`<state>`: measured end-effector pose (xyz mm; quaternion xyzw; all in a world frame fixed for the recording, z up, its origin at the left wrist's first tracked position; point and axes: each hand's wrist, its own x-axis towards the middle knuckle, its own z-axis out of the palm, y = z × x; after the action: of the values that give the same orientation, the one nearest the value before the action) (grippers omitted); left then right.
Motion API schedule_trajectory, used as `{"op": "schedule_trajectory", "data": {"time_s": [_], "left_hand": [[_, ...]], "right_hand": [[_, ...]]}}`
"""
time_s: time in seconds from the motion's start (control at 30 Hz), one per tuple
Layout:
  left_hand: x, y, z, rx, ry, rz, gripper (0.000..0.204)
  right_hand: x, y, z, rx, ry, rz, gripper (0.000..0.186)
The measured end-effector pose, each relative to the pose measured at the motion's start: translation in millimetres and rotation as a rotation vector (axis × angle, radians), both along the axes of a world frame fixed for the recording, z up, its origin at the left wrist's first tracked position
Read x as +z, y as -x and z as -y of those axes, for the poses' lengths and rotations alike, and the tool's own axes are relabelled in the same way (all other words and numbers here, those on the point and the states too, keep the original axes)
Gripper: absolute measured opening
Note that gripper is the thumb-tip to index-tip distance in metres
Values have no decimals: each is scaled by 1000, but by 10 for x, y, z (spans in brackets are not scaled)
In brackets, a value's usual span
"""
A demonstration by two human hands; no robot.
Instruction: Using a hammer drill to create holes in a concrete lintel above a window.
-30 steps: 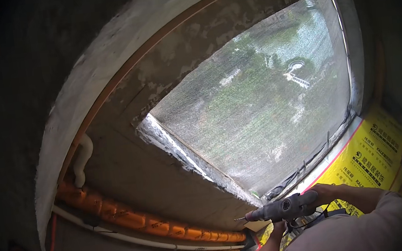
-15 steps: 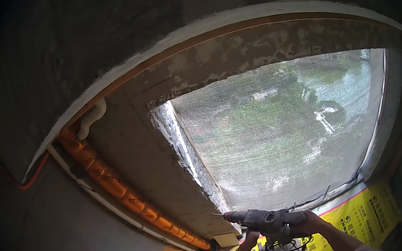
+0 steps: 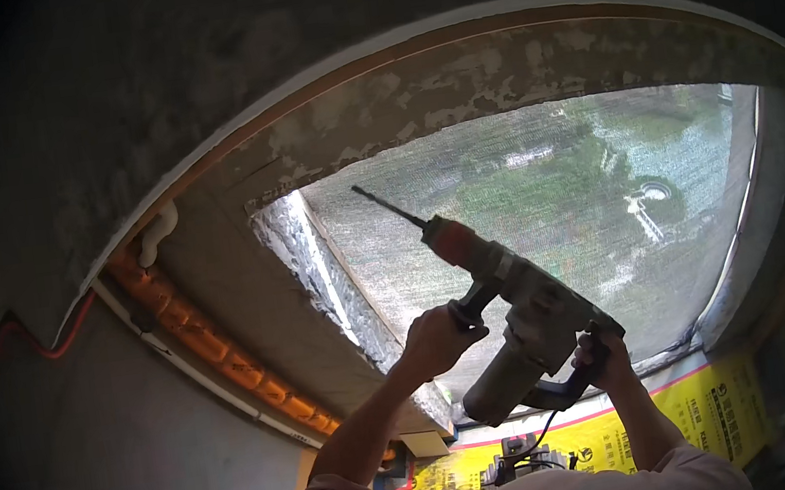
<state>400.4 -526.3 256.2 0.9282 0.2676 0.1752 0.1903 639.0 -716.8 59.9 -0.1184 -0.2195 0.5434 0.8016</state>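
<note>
Grey and red covered the long-bodied power drill, held up between the two grips and slanting upward to the left from the right grip. The left grip was closed around the black side handle; the right grip, lower and to the right of it, was curled around the dark looped rear handle, its fingers partly hidden. Above and left of the left grip, the slender dark drill bit pointed up, its tip seen against the large mesh-covered window opening behind and above both grips; whether it touched anything could not be told. A thin black cable hung below and left of the right grip. Well to the left of the left grip ran a shiny orange pipe, with a thin white pipe alongside. Printed yellow sheeting spread below the right grip, and a patchy grey-brown beam crossed high above both.
</note>
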Motion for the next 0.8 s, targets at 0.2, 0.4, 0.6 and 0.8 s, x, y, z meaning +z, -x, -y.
{"op": "schedule_trajectory", "data": {"time_s": [0.2, 0.4, 0.6, 0.8], "left_hand": [[1170, -210, 242, -410, 788, -268, 63], [1498, -326, 539, -302, 617, -254, 72], [1631, -401, 539, -261, 609, -206, 69], [1694, -426, 698, -228, 529, -217, 67]], "right_hand": [[-10, 350, -279, 34, -211, -339, 27], [74, 491, -512, 160, -372, -495, 23], [87, 461, -701, 217, -366, -574, 21], [62, 395, -794, 252, -382, -587, 21]]}}
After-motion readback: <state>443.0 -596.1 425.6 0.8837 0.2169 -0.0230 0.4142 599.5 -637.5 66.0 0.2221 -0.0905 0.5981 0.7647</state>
